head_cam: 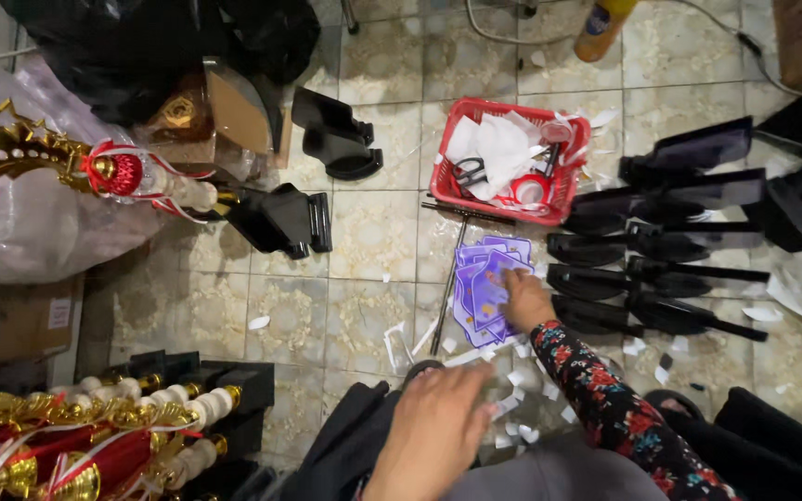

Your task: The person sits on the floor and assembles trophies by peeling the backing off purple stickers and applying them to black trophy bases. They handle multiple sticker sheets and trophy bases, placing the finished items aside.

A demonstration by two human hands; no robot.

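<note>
Tiled floor (373,232) lying strewn with white paper scraps (517,404), purple sheets (485,283), red basket (503,158) sitting beside black plastic stands (661,269), trophies (95,436) resting at left.

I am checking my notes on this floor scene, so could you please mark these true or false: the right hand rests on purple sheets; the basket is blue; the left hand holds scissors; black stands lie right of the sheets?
1. The right hand rests on the purple sheets. True.
2. The basket is blue. False: it is red.
3. The left hand holds scissors. False: it holds nothing; the scissors lie in the basket.
4. Black stands lie right of the sheets. True.
</note>
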